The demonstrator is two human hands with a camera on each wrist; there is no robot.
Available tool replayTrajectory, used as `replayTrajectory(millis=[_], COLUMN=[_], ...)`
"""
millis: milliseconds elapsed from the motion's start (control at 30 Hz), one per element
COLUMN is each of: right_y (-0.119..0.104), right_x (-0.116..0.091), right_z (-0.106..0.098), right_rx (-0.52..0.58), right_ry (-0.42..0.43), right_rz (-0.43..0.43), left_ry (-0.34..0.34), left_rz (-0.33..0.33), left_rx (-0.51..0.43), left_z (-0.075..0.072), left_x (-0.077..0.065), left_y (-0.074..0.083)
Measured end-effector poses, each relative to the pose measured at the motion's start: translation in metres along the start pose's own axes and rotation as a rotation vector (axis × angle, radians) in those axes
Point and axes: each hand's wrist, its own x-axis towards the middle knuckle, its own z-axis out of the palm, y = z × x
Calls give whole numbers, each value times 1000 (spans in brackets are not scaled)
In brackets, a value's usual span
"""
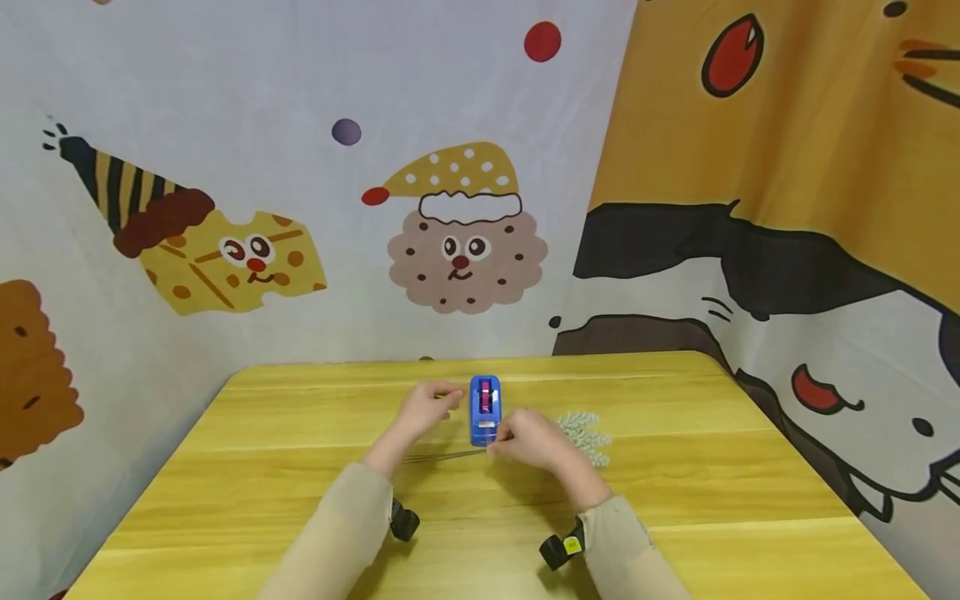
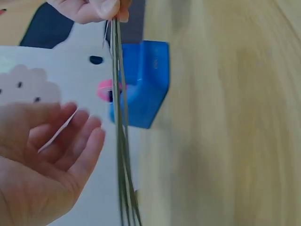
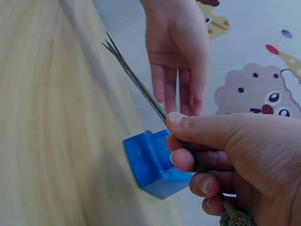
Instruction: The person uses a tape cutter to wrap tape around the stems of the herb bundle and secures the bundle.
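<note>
My right hand [image 1: 532, 437] pinches a bundle of thin green stems [image 3: 141, 87] between thumb and fingers. Pale green flower sprigs [image 1: 588, 437] stick out on the right side of that hand, and the bare stem ends point left. A blue tape dispenser [image 1: 485, 429] with a pink tape roll [image 1: 486, 396] stands just beyond the stems, between the two hands. To the left of the dispenser is my left hand [image 1: 427, 408], its fingers loosely bent and nothing in them. In the left wrist view, its fingers [image 2: 87, 150] are apart from the stems.
Everything lies on a yellow wood-grain table [image 1: 300, 433]. Behind its far edge hangs a white cloth [image 1: 285, 108] printed with cartoon figures, with an orange and black part at the right. Black wrist cameras [image 1: 405, 523] are strapped at both sleeves.
</note>
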Motion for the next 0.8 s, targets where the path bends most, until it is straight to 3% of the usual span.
replayTrajectory(millis=[233, 367, 533, 800], right_y=[-11, -13, -14, -14], right_x=[-6, -7, -7, -6], right_z=[-13, -16, -19, -21], right_rx=[13, 21, 28, 57], right_ry=[23, 30, 39, 46], right_rz=[-27, -20, -5, -9], left_ry=[-258, -330, -350, -314], left_rz=[155, 212, 211, 227], left_rx=[262, 326, 326, 316], left_z=[-16, -19, -20, -19], left_x=[-27, -37, -44, -50], left_y=[7, 8, 9, 10])
